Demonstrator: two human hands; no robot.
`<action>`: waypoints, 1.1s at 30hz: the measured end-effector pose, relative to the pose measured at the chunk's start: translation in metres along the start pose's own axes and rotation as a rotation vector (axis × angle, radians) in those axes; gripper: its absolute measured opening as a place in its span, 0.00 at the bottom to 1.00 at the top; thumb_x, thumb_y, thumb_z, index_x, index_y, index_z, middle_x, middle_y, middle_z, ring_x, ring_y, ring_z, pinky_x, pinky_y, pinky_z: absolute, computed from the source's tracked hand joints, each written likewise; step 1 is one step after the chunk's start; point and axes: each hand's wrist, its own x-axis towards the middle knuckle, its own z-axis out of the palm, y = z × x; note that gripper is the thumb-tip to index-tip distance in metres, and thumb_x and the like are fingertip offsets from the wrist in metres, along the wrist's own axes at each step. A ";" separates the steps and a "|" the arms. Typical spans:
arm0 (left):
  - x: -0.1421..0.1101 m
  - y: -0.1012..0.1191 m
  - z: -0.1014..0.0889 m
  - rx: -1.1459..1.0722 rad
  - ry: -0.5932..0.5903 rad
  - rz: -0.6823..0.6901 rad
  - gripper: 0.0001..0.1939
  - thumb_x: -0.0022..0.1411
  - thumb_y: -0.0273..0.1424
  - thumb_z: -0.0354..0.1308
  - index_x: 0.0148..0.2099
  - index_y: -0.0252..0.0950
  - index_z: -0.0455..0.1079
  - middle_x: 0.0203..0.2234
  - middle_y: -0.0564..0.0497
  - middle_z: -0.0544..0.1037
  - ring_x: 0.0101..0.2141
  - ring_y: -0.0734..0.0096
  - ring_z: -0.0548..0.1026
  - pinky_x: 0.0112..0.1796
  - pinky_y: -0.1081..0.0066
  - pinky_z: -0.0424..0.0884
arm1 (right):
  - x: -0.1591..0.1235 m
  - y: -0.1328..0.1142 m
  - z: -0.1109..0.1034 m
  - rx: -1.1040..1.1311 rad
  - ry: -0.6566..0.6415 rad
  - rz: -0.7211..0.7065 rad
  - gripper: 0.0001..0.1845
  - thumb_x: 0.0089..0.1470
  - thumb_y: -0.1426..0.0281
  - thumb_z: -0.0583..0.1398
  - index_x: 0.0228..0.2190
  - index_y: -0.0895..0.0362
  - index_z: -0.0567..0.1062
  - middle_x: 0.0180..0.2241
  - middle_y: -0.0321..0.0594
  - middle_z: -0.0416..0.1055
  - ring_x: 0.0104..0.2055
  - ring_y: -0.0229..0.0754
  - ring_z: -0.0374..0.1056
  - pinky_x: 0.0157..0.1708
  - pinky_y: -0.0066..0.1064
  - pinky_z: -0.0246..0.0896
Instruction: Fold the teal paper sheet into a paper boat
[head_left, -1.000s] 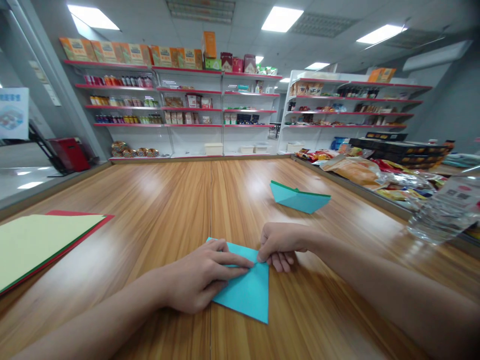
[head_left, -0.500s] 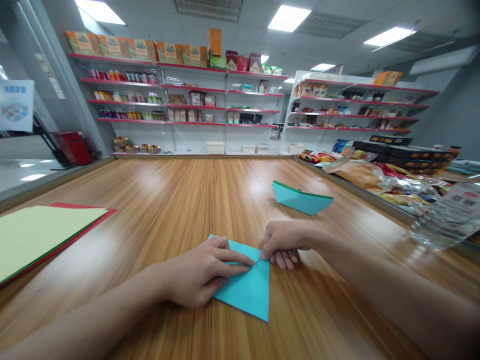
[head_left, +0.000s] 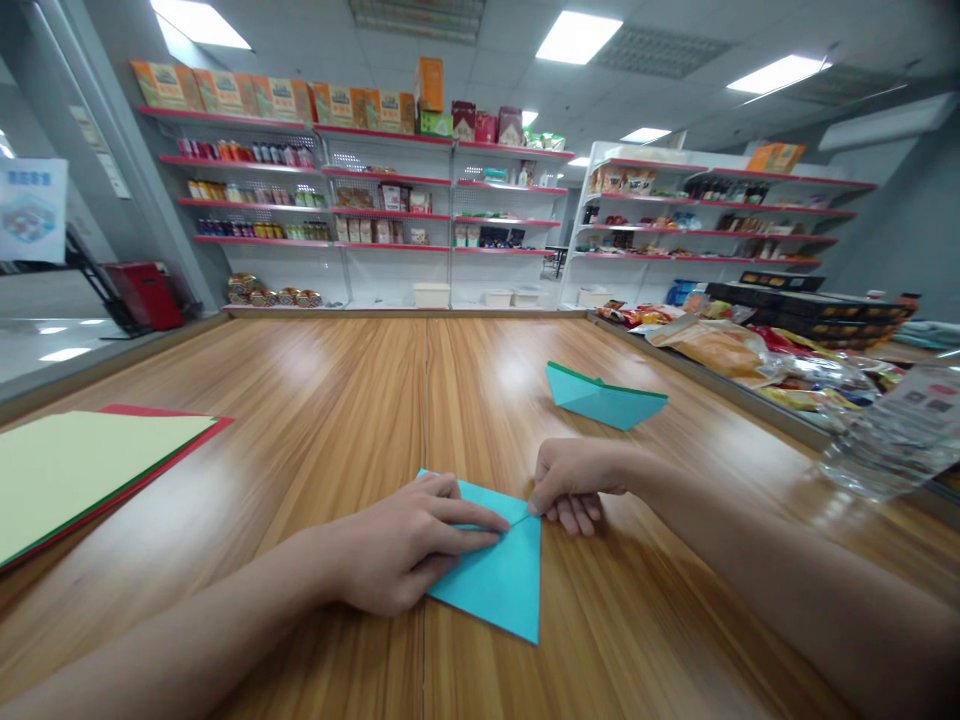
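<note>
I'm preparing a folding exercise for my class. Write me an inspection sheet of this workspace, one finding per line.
Surface: glossy brown wood-grain table, with a seam running away from the person.
Work in hand: folded light-blue paper, flat on the table.
Clutter: boat-shaped blue-and-green folded paper beyond the right hand; cream, green and red paper sheets stacked at left; clear plastic bottle at right.
Hands: left hand pressing the light-blue paper; right hand's thumb at its right corner, fingers curled.
Cables: nothing seen on the table.
Surroundings: white shelves with red edges behind; colourful snack packets at right.
</note>
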 end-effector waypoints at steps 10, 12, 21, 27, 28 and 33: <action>0.000 0.000 0.001 -0.002 0.000 0.006 0.24 0.59 0.23 0.48 0.58 0.39 0.61 0.57 0.52 0.65 0.42 0.59 0.65 0.46 0.58 0.59 | -0.002 0.002 -0.005 -0.023 -0.001 0.012 0.16 0.43 0.63 0.60 0.16 0.64 0.74 0.13 0.38 0.70 0.12 0.33 0.64 0.10 0.20 0.57; 0.000 0.000 0.000 -0.003 -0.002 0.008 0.24 0.60 0.23 0.48 0.58 0.39 0.61 0.57 0.52 0.65 0.42 0.59 0.65 0.46 0.59 0.59 | -0.003 0.002 -0.006 -0.025 -0.002 0.014 0.16 0.43 0.64 0.59 0.16 0.64 0.74 0.14 0.38 0.70 0.12 0.33 0.64 0.10 0.20 0.57; -0.002 -0.003 0.001 -0.004 -0.008 0.007 0.25 0.59 0.23 0.48 0.58 0.39 0.61 0.57 0.53 0.65 0.42 0.59 0.64 0.47 0.59 0.59 | -0.003 0.004 -0.008 -0.056 0.004 0.035 0.16 0.44 0.63 0.59 0.16 0.64 0.74 0.14 0.39 0.70 0.13 0.33 0.65 0.13 0.22 0.59; -0.001 -0.002 0.001 -0.014 0.007 0.016 0.25 0.59 0.22 0.48 0.58 0.39 0.61 0.57 0.53 0.65 0.42 0.60 0.65 0.46 0.59 0.59 | -0.004 0.006 -0.011 0.003 -0.054 0.035 0.17 0.41 0.61 0.62 0.18 0.64 0.75 0.15 0.39 0.72 0.15 0.34 0.67 0.13 0.22 0.61; -0.001 -0.003 0.001 -0.014 0.007 0.016 0.25 0.59 0.22 0.48 0.59 0.40 0.60 0.57 0.53 0.65 0.42 0.61 0.65 0.46 0.59 0.59 | -0.004 0.006 -0.012 0.011 -0.054 0.036 0.17 0.40 0.61 0.62 0.18 0.64 0.75 0.15 0.39 0.72 0.15 0.34 0.67 0.13 0.22 0.61; -0.002 -0.003 0.001 -0.012 0.010 0.010 0.25 0.59 0.22 0.49 0.58 0.40 0.61 0.57 0.53 0.65 0.42 0.61 0.65 0.46 0.59 0.59 | -0.006 0.005 -0.013 0.018 -0.059 0.048 0.17 0.39 0.61 0.63 0.17 0.65 0.74 0.15 0.39 0.71 0.14 0.33 0.66 0.13 0.21 0.59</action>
